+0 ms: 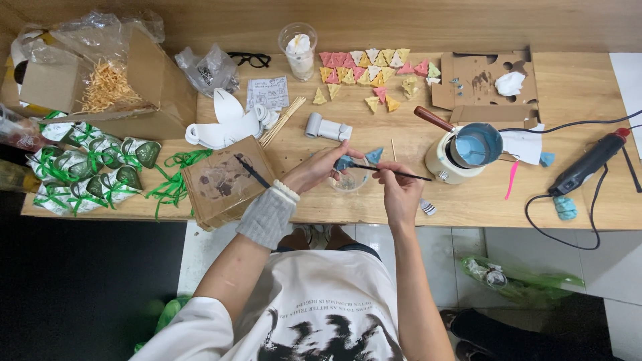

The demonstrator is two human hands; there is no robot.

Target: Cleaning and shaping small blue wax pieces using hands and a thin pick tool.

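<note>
Pinched in the left hand (321,168) over a small clear cup (349,180), a blue triangular piece (344,163) could smear or slip as the right hand (394,180), closed on a thin brush (391,172), works it, with the pot of blue melt (468,152) just right and pastel triangles (371,67) farther back.

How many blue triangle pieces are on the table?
2. One blue triangle is pinched in the left hand; the other blue triangle lies just beyond the right hand, which holds a thin brush. More may be hidden.
</note>
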